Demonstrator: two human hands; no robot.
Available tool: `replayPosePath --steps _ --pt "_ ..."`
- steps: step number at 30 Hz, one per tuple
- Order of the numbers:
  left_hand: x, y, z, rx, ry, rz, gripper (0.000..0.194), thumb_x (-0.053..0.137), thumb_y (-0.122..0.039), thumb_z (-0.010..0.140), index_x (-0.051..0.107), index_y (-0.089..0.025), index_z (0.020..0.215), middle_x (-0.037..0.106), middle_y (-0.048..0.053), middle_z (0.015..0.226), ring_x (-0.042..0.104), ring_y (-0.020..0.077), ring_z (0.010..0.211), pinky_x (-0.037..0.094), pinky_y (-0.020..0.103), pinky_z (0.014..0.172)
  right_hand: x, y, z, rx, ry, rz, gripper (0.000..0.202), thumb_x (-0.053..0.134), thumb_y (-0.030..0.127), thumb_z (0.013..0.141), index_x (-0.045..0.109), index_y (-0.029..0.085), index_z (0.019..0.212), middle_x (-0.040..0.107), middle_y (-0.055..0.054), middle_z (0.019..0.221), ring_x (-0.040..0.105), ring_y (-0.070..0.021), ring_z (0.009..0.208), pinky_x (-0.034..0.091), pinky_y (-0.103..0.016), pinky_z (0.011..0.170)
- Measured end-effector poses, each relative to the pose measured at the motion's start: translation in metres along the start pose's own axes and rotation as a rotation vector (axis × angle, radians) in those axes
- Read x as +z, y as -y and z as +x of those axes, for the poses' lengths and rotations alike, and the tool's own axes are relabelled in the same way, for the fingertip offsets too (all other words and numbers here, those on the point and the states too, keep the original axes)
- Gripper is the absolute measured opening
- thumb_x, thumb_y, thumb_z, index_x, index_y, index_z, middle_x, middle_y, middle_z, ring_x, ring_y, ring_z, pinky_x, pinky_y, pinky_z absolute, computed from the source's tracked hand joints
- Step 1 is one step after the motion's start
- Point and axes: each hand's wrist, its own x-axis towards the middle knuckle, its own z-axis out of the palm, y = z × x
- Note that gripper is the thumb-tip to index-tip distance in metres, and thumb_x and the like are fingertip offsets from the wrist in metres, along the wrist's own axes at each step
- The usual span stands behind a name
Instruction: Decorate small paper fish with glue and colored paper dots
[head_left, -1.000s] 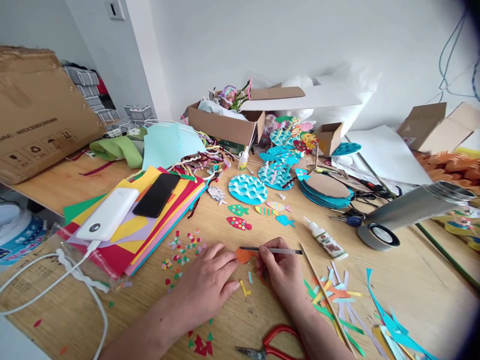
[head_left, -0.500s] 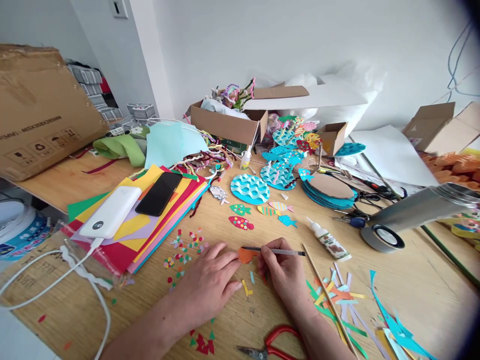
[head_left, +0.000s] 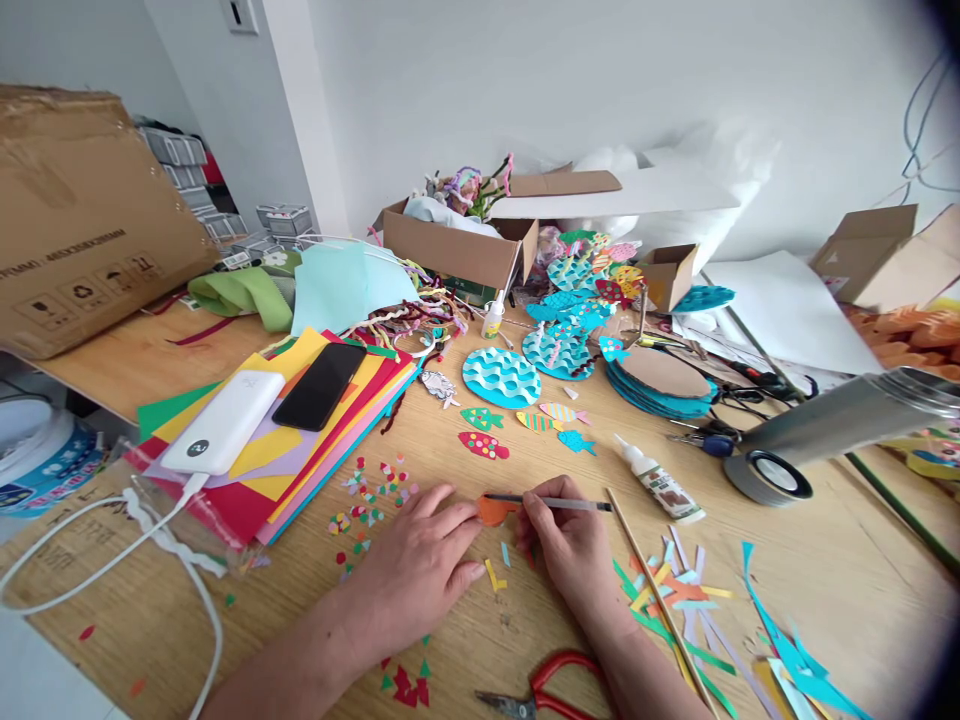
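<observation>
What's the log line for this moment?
left hand: at orange paper cutout | right hand: holding pen over cutout | nearby: red-handled scissors, squeeze bottle

The left hand [head_left: 424, 550] lies palm down, its fingers stretched forward and to the right, the thumb set apart nearer the body. Its bare left forearm [head_left: 322, 640] slants in from the bottom edge. The right hand [head_left: 564, 525] is curled in a writing grip, thumb toward the left hand, and its bare right forearm [head_left: 641, 670] leans leftward. The two hands sit near each other, apart.
</observation>
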Motion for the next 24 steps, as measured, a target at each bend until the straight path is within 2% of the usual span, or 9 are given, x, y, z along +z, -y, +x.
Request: replayPosePath --steps 24 --pt "0.0013 0.001 0.0002 0.004 -0.005 0.0 0.034 0.061 -0.031 0.091 0.058 -0.024 0.124 0.061 0.003 0.124 0.045 0.0263 0.122 0.04 0.046 0.105 -0.0013 0.0007 0.001 0.024 -0.038 -0.017 0.035 0.065 0.054 0.081 0.05 0.023 0.074 0.06 0.002 0.054 0.055 -0.0155 0.045 0.042 -0.026 0.042"
